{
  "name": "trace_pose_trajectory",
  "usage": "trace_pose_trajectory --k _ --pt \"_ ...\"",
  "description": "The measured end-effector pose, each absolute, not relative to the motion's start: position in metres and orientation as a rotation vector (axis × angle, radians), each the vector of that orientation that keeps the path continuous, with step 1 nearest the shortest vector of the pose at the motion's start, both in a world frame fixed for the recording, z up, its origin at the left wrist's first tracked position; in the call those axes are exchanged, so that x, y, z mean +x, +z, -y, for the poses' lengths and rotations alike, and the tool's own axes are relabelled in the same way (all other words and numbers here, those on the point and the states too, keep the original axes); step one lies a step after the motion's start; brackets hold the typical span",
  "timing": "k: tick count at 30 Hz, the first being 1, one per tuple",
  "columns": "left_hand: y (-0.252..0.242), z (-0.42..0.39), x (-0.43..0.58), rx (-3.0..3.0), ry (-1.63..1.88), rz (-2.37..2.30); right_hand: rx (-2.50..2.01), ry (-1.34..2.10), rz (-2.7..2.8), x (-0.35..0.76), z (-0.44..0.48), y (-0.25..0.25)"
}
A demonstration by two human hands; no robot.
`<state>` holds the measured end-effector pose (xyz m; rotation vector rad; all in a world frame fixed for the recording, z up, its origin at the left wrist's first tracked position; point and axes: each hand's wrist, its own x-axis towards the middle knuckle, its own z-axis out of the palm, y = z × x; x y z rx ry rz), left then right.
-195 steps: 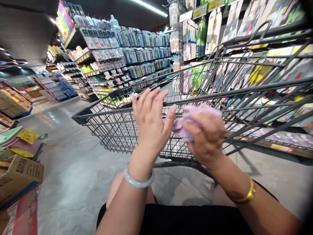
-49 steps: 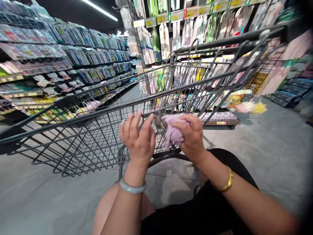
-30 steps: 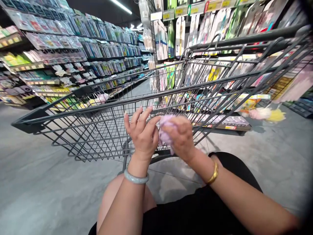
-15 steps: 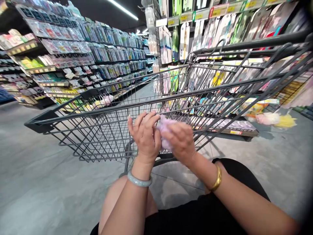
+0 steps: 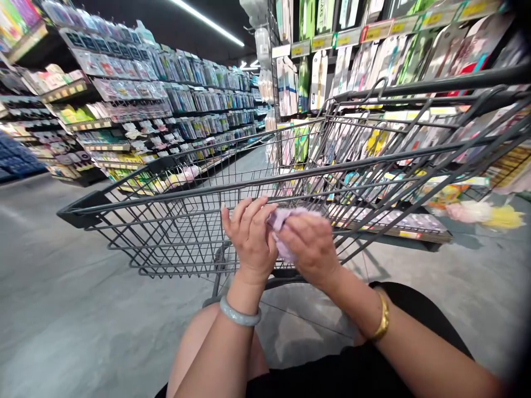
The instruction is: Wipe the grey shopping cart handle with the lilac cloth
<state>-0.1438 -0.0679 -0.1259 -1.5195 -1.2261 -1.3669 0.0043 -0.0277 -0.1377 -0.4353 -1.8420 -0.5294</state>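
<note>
A soft, fuzzy lavender cloth point(image 5: 286, 251) is bunched between my two hands, in front of the shopping cart's near side. My right hand point(image 5: 313, 246) is closed around most of it, fingers folded over the top. My left hand point(image 5: 251, 232) pinches its left edge between thumb and index finger, while the other fingers are loosely bent and raised. Part of the cloth is hidden behind my right fingers. A pale bangle point(image 5: 239, 314) circles my left wrist and a gold bangle point(image 5: 382, 318) my right.
A grey wire shopping cart point(image 5: 178, 194) stands right before my knees. Shelves of packaged goods point(image 5: 199, 99) line the left side of the aisle. On the right, a rack point(image 5: 344, 38) holds hanging packets. Pink and yellow puffs point(image 5: 504, 216) hang low at far right.
The lavender cloth has been turned and opened slightly, showing a fold at its top. Both hands stay on it. The whole view has shifted a little, moving the scene right and down.
</note>
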Motion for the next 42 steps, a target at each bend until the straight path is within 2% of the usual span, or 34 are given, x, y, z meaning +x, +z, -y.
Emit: trace_pose_trajectory --k 3,9,14,16,21,24,30,37,42 --pt "-0.126 0.069 -0.144 -1.525 -1.356 1.240 -0.380 -0.501 1.884 0.012 0.030 -0.145" --pt "-0.125 0.069 -0.138 -1.486 -1.423 1.246 -0.565 -0.427 1.466 0.030 0.017 -0.086" --pt "-0.125 0.068 -0.139 -1.480 -1.451 1.249 -0.395 -0.610 1.748 0.011 0.021 -0.121" --pt "-0.126 0.068 -0.139 -1.479 -1.453 1.254 -0.352 -0.572 1.857 0.011 0.025 -0.128" --pt "-0.125 0.069 -0.137 -1.479 -1.451 1.251 -0.442 -0.334 1.475 0.025 0.024 -0.075" --pt "-0.125 0.068 -0.137 -1.480 -1.450 1.242 -0.436 -0.388 1.470 0.022 0.021 -0.058" --pt "-0.126 0.070 -0.141 -1.503 -1.462 1.232 -0.308 -0.589 1.856 0.009 0.024 -0.100" --pt "-0.126 0.072 -0.144 -1.535 -1.479 1.238 -0.360 -0.411 1.439 0.004 0.016 -0.063" --pt "-0.126 0.078 -0.150 -1.535 -1.615 1.187 -0.295 -0.629 1.830 -0.013 0.022 -0.108"
